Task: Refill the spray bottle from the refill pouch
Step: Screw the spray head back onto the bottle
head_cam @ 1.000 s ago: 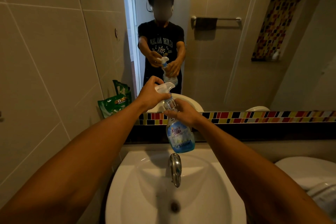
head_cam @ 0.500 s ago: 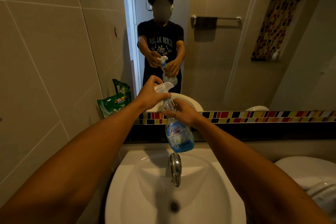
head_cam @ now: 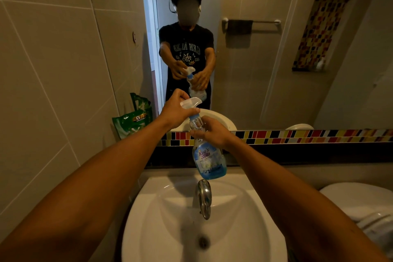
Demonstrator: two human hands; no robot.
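I hold a clear spray bottle (head_cam: 209,160) with a blue label upright over the white sink (head_cam: 161,229). A little blue liquid sits in its base. My right hand (head_cam: 212,133) is wrapped around its neck. My left hand (head_cam: 177,110) grips the white trigger head (head_cam: 190,102) on top, which is still seated on the bottle. The green refill pouch (head_cam: 133,120) leans against the tiled wall at the left, on the ledge behind the sink, apart from both hands.
A chrome tap (head_cam: 203,197) juts over the basin just below the bottle. A mirror (head_cam: 276,59) fills the wall ahead, with a coloured tile strip (head_cam: 297,136) under it. A white toilet (head_cam: 361,206) stands at the right.
My left hand has turned a little around the trigger head. The bottle stays in nearly the same spot above the tap.
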